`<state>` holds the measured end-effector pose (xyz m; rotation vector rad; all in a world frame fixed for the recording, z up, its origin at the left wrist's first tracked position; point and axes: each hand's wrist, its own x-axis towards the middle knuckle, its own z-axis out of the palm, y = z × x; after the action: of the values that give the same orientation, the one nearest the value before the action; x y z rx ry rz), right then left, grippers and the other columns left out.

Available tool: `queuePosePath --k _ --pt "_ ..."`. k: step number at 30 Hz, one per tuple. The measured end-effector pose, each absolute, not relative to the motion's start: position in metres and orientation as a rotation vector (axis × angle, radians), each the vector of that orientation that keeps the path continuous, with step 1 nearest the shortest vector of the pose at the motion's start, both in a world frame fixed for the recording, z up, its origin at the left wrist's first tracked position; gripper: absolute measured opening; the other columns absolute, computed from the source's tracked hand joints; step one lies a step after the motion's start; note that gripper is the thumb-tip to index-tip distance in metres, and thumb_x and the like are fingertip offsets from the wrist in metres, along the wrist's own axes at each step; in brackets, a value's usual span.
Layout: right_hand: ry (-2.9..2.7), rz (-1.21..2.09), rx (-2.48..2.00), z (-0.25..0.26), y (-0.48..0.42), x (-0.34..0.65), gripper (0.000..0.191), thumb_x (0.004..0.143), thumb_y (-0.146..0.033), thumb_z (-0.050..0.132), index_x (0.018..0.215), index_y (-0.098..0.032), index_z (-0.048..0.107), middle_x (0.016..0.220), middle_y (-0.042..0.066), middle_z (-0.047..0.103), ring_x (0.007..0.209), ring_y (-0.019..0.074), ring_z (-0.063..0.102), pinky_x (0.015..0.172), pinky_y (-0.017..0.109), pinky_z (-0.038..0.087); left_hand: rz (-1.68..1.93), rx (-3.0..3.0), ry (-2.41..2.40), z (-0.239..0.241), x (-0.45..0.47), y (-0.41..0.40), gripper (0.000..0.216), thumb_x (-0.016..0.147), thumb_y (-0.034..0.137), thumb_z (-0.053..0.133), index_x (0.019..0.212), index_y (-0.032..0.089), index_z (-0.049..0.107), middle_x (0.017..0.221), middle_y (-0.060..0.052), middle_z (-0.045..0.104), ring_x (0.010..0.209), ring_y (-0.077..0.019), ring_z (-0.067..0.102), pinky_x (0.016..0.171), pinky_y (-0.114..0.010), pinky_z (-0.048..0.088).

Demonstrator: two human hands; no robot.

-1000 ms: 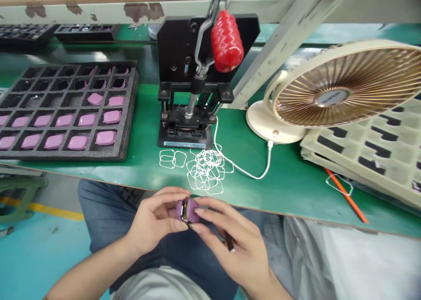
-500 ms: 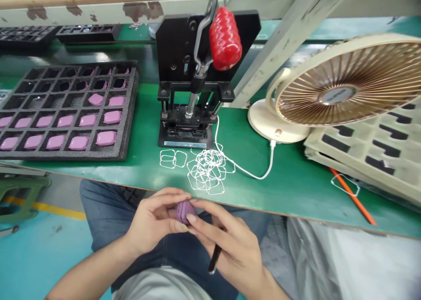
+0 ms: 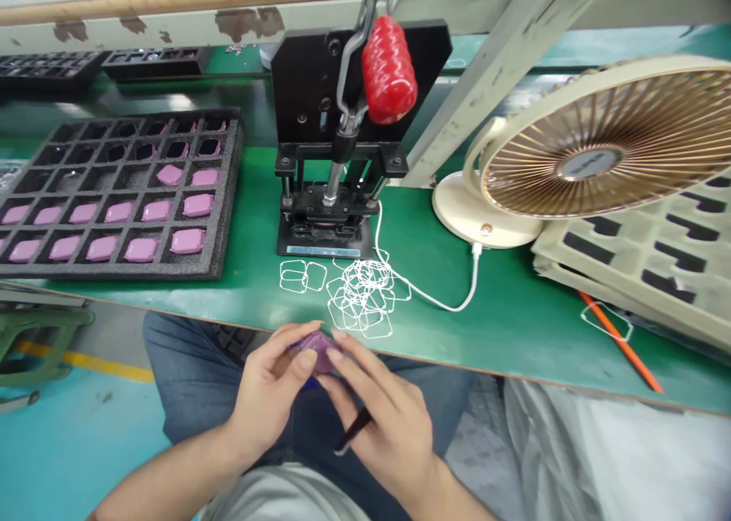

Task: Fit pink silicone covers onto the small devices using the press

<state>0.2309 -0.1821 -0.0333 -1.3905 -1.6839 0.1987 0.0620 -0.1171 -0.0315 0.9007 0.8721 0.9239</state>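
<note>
Between my two hands, over my lap at the bench's front edge, is a small purple watch case [image 3: 320, 351] with rounded corners. My left hand [image 3: 272, 384] pinches its left side, thumb on the face towards me. The fingertips of my right hand [image 3: 388, 410] grip its right side. A dark, slim tool [image 3: 352, 431], its kind unclear, is also tucked in my right palm, one end sticking out below. Just beyond my hands lies a loose pile of thin white ring gaskets [image 3: 365, 296], with several set apart to its left.
A black hand press [image 3: 325, 231] with a red handle [image 3: 389, 71] stands behind the gaskets. To the left is a foam tray [image 3: 225, 201] of purple cases. A fan [image 3: 485, 216], its white cable, an orange stick [image 3: 628, 353] and pale trays [image 3: 605, 277] are on the right.
The purple case has been turned in my fingers, so its broad face now shows more. The dark tool in my right hand has swung to a flatter slant.
</note>
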Motion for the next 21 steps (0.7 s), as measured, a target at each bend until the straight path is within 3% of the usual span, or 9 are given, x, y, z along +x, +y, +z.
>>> queuePosePath --k 3,6,13,16,19,21 --pt "-1.589 0.383 -1.462 -0.023 -0.176 0.231 0.026 0.104 -0.029 0.069 0.128 -0.018 0.063 0.114 0.012 0.073 0.096 0.0211 0.076 0.069 0.029 0.058 0.941 0.902 0.901 -0.032 0.059 -0.117 0.029 0.096 0.031 0.081 0.124 0.027 0.083 0.114 -0.008 0.083 0.104 -0.0211 0.079 0.097 -0.03 0.062" --pt "-1.73 0.486 -1.41 -0.018 -0.172 0.235 0.009 0.108 -0.029 0.058 0.109 -0.022 0.063 0.087 0.002 0.067 0.071 0.0156 0.067 0.057 0.029 0.046 0.932 0.949 0.832 -0.032 0.057 -0.113 0.027 0.092 0.027 0.084 0.119 0.027 0.085 0.107 -0.008 0.085 0.097 -0.0214 0.08 0.093 -0.032 0.063" --pt "-1.715 0.484 -1.244 -0.02 -0.172 0.237 0.009 0.106 -0.02 0.057 0.099 -0.02 0.063 0.069 -0.002 0.055 0.056 0.0121 0.048 0.055 0.03 0.034 0.932 1.255 0.759 -0.024 0.057 -0.106 0.017 0.093 0.02 0.082 0.105 0.03 0.089 0.097 -0.007 0.086 0.094 -0.0237 0.079 0.091 -0.037 0.063" --pt "-1.398 0.896 -1.268 -0.023 -0.175 0.235 0.032 0.109 -0.036 0.057 0.081 -0.021 0.054 0.066 -0.003 0.047 0.055 0.011 0.04 0.053 0.028 0.03 0.847 1.344 0.776 -0.019 0.055 -0.099 0.026 0.093 0.024 0.082 0.118 0.031 0.086 0.11 -0.009 0.083 0.101 -0.0235 0.078 0.091 -0.035 0.064" --pt "-0.82 1.576 -1.105 -0.024 -0.177 0.232 0.048 0.107 -0.062 0.057 0.08 -0.021 0.05 0.058 -0.008 0.034 0.048 0.0084 0.023 0.046 0.024 0.021 0.844 1.622 0.67 -0.016 0.051 -0.086 0.046 0.087 0.024 0.088 0.131 0.033 0.08 0.131 -0.012 0.074 0.116 -0.0263 0.075 0.1 -0.038 0.063" --pt "-0.563 1.854 -0.958 -0.024 -0.178 0.231 0.054 0.102 -0.07 0.059 0.081 -0.021 0.05 0.053 -0.011 0.029 0.045 0.0066 0.014 0.043 0.023 0.015 0.856 1.824 0.537 -0.015 0.048 -0.077 0.048 0.089 0.017 0.085 0.133 0.034 0.078 0.136 -0.012 0.073 0.119 -0.0271 0.075 0.102 -0.041 0.063"
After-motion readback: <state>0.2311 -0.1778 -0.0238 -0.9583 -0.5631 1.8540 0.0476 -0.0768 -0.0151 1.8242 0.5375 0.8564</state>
